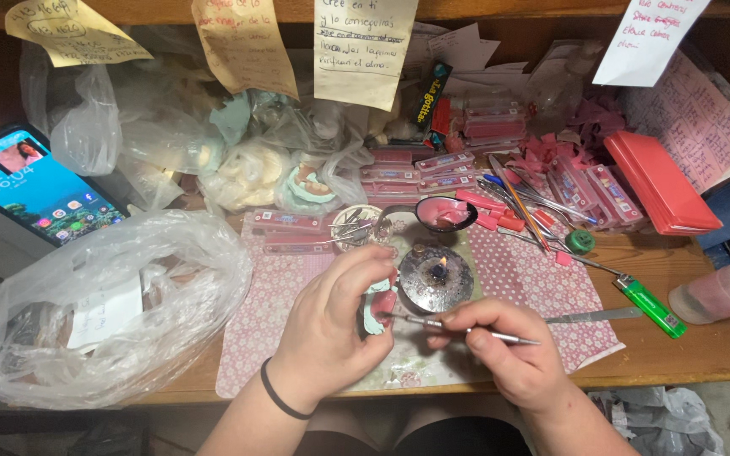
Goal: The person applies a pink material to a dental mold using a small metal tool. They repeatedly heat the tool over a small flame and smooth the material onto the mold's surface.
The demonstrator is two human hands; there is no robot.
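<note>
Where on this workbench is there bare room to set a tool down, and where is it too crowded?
Free: the floral mat between the plastic bag and the left hand; the mat right of the burner; bare wood below the green lighter. Crowded: the back, with pink boxes and tools.

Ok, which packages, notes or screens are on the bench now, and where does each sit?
Phone: far left, propped, lit blue screen.
Handwritten paper notes: hanging along the top edge, yellowish and white.
Flat pink boxes: centre back, stacked.
Red case: right, flat rectangle.
Clear plastic bag: left front, crumpled.
</note>
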